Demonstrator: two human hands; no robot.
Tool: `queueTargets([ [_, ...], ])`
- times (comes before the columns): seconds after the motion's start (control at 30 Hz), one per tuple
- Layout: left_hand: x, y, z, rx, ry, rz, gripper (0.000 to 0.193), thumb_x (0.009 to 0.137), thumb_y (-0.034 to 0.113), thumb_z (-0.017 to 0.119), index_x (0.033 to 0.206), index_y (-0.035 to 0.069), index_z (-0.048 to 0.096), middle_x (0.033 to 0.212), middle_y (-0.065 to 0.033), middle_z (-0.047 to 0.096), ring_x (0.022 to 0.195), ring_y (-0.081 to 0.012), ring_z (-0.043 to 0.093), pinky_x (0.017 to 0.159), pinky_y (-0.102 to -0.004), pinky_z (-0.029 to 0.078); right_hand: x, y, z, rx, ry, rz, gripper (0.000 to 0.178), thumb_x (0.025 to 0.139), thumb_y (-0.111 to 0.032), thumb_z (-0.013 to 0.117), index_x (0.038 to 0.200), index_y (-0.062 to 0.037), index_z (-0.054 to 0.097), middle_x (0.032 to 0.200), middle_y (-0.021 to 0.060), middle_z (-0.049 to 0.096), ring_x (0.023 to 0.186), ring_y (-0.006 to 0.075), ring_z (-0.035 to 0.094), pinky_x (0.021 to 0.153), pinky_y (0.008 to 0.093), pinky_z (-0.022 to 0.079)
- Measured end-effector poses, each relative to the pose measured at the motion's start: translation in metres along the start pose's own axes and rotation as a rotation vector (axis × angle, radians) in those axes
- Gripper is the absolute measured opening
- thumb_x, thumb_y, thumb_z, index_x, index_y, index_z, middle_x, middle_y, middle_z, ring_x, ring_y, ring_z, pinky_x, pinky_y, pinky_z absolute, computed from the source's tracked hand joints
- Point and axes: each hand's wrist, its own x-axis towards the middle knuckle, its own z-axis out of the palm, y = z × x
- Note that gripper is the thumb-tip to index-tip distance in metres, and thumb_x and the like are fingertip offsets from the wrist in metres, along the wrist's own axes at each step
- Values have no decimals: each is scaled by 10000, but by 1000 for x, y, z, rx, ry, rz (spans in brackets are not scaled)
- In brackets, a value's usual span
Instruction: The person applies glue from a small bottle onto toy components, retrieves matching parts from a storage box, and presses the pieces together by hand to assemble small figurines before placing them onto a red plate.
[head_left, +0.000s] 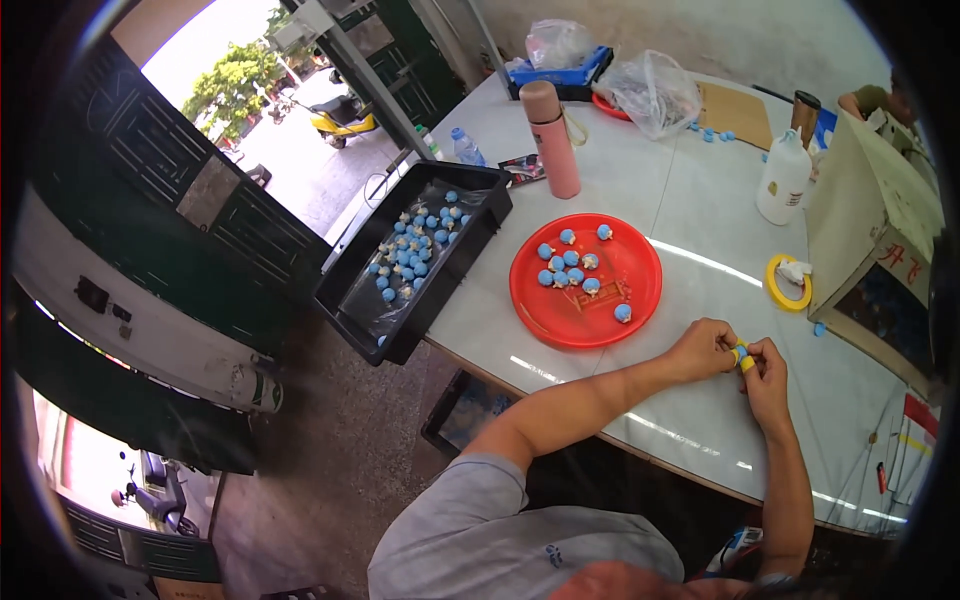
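My left hand (702, 350) and my right hand (768, 388) meet over the table's near right part. Their fingertips pinch a small blue ball (741, 352) between them, mostly hidden by the fingers. Yellow bands show at the fingertips; whether they are wraps on the fingers or part of the piece is too small to tell. Left of my hands lies a round red tray (535, 318), with several blue balls (571, 258) with pale, pointed bits grouped in its middle. One more blue ball (623, 313) rests near the tray's right side.
A black crate (400, 338) of similar balls overhangs the table's left edge. Behind the tray stands a pink flask (552, 150). Yellow tape (773, 290), a white bottle (783, 180) and a box (850, 220) are to the right. Thin tools (882, 475) lie near right.
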Motion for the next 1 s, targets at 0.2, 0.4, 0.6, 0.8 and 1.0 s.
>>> queueTargets([
  [0.2, 6, -2, 9, -20, -30, -19, 180, 784, 18, 657, 922, -82, 597, 821, -112, 649, 734, -141, 658, 638, -248, 530, -8, -11, -6, -54, 50, 61, 84, 887, 31, 480, 951, -17, 507, 760, 12, 549, 611, 43, 471, 509, 199, 405],
  [0.4, 3, -15, -11, -91, 19, -65, 170, 821, -23, 613, 973, -93, 582, 898, -131, 655, 779, -149, 665, 684, -246, 547, 7, 4, 4, -107, 0, -51, 159, 836, 66, 494, 979, 18, 546, 799, 48, 587, 667, 66, 507, 572, 229, 427],
  [0.6, 8, -3, 4, -105, -40, -106, 191, 822, -24, 609, 990, -110, 579, 903, -132, 655, 790, -147, 667, 703, -231, 545, -3, -7, -10, -69, 5, 35, 161, 824, 69, 494, 978, 45, 537, 822, 65, 596, 706, 76, 525, 622, 232, 445],
  [0.8, 5, 2, 4, -119, -43, -126, 179, 831, -24, 606, 985, -108, 574, 899, -129, 654, 792, -143, 666, 700, -224, 547, -3, -6, -10, -63, -5, 18, 154, 827, 61, 497, 974, 43, 540, 815, 72, 603, 703, 82, 539, 621, 234, 448],
  [1.0, 5, 1, -2, -119, -53, -154, 172, 838, -37, 596, 997, -97, 575, 931, -138, 651, 812, -172, 675, 725, -252, 566, -2, -6, -8, -55, -11, 5, 150, 831, 49, 506, 977, 44, 541, 809, 68, 605, 699, 77, 549, 608, 229, 450],
])
